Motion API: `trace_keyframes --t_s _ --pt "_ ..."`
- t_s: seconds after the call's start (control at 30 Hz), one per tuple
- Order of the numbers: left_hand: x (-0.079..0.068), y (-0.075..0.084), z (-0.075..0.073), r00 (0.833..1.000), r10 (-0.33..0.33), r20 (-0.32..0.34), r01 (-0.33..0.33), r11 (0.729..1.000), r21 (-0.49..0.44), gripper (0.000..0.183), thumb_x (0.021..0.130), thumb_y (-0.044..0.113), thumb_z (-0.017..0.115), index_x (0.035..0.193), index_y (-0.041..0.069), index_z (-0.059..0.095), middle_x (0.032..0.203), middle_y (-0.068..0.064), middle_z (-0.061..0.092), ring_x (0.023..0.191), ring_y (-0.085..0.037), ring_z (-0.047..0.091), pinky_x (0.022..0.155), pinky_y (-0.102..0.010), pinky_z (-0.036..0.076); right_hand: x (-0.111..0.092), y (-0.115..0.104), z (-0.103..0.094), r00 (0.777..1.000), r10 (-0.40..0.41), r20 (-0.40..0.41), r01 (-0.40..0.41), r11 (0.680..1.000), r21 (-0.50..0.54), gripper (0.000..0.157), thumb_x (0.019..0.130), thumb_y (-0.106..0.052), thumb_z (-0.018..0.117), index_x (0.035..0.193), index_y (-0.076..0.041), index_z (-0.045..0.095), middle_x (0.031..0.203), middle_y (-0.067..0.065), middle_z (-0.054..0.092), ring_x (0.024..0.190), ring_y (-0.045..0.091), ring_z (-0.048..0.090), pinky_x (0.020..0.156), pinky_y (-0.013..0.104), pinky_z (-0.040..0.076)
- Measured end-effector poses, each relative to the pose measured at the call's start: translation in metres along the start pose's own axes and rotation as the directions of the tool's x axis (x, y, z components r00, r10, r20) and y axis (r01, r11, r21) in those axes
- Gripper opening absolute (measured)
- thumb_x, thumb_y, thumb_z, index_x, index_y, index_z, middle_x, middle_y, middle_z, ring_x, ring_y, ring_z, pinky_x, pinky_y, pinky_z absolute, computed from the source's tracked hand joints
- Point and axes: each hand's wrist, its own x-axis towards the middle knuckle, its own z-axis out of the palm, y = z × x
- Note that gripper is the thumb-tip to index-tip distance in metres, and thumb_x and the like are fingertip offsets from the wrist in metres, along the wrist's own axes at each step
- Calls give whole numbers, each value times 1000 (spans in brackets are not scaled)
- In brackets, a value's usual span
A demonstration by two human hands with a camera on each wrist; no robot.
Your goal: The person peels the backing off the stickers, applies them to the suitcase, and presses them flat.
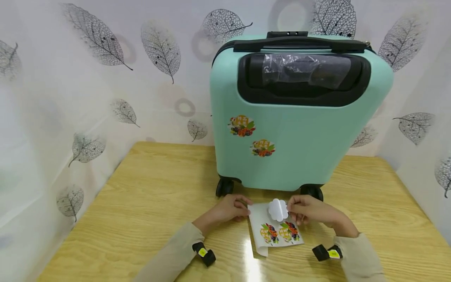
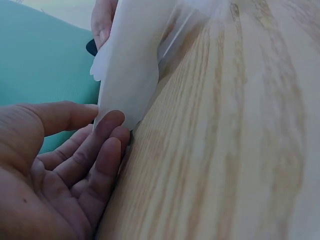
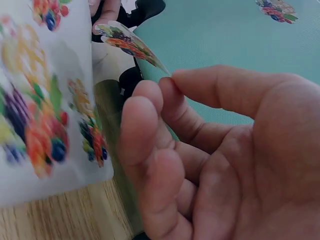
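Observation:
My right hand [image 1: 310, 211] pinches a scalloped round sticker [image 1: 278, 210] by its edge, between thumb and index finger. Its white back faces up in the head view; the fruit print [image 3: 131, 44] shows in the right wrist view. Below it lies a white sticker sheet [image 1: 258, 225], with fruit stickers [image 1: 289, 232] at its near end and its near left corner curled. My left hand [image 1: 230, 207] pinches the sheet's far left corner, thumb on one face and fingertips [image 2: 111, 120] against the other. Behind both hands stands a mint-green suitcase [image 1: 299, 145] bearing two fruit stickers [image 1: 263, 148].
The suitcase rests on black wheels [image 1: 224, 187] near the back of the wooden table [image 1: 158, 188]. Clear plastic film wraps its black handle [image 1: 306, 70]. A leaf-patterned cloth [image 1: 141, 98] hangs behind and around the table. Each wrist wears a black strap [image 1: 204, 253].

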Motion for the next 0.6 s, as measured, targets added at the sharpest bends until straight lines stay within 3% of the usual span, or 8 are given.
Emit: trace_keyframes --t_s 0.23,0.47,0.6 --pt "0 1 -2 1000 29 -1 -29 999 22 27 89 9 68 114 3 63 73 -2 61 64 -11 53 57 -23 45 -1 -2 1 1000 -2 -6 2 1000 -3 25 104 -17 41 100 6 49 79 5 58 61 8 56 51 21 43" --pt "-1 7 -4 991 131 -30 -125 981 151 24 89 14 68 112 6 65 76 -1 62 63 -9 49 54 -20 39 -3 -6 -1 998 -48 -46 48 999 -13 25 104 -16 41 100 7 49 76 6 58 60 9 58 52 24 46" --pt "-5 16 -2 982 187 -27 -180 969 166 25 89 14 68 112 5 65 77 1 60 63 -7 47 55 -20 38 -7 -9 -1 995 -67 -67 66 998 -14 27 104 -16 41 100 10 49 75 5 57 60 9 58 53 24 47"
